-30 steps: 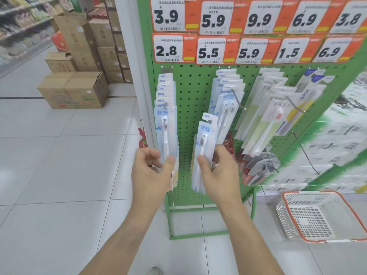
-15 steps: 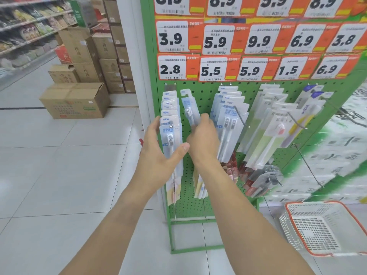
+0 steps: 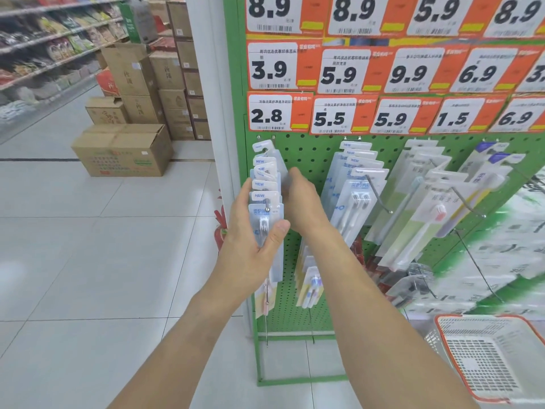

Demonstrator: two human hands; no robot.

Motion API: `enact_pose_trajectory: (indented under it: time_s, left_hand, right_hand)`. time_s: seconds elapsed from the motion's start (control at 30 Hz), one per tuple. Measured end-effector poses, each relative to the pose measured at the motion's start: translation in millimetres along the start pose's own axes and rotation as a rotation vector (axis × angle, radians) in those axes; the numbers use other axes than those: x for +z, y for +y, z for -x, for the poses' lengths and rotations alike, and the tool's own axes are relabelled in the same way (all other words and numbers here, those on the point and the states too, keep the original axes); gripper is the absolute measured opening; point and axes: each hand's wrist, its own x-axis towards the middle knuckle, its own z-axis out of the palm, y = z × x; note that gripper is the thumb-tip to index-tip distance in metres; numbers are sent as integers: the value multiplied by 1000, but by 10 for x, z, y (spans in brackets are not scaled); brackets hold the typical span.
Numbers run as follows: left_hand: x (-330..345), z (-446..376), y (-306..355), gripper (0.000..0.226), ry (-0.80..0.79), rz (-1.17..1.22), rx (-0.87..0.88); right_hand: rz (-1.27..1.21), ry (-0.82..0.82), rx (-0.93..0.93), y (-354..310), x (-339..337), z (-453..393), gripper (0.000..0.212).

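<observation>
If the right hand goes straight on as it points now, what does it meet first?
The right hand points up-left: likely first the rear hanging packs that the left hand grips, then the green pegboard; depth unclear.

Single head-worn view, wide-angle, aimed forward and down. Green pegboard rack [image 3: 309,160] is close, filling 12 to 3 o'clock. Forearms enter from 6 o'clock; left hand [image 3: 247,240] and right hand [image 3: 303,202] meet at the toothbrush packs [image 3: 265,208] near centre. Tiled floor [image 3: 88,261] at 9 o'clock, cardboard boxes [image 3: 124,152] at 10, basket [image 3: 483,315] at 4.
</observation>
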Motion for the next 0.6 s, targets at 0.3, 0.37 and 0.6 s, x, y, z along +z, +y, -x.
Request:
enact_pose_trajectory:
  time_s: [0.3, 0.37, 0.6]
  left_hand:
    - [-54, -110, -114, 116, 7, -69, -57]
    - [-86, -137, -138, 119, -65, -51, -78]
    - [-173, -189, -265, 115, -191, -50, -119]
  right_hand:
    - [-13, -62, -20, 41, -67, -45, 35]
    - [3, -39, -39, 64, -53, -62, 36]
    - [87, 158, -13, 171, -46, -126, 12]
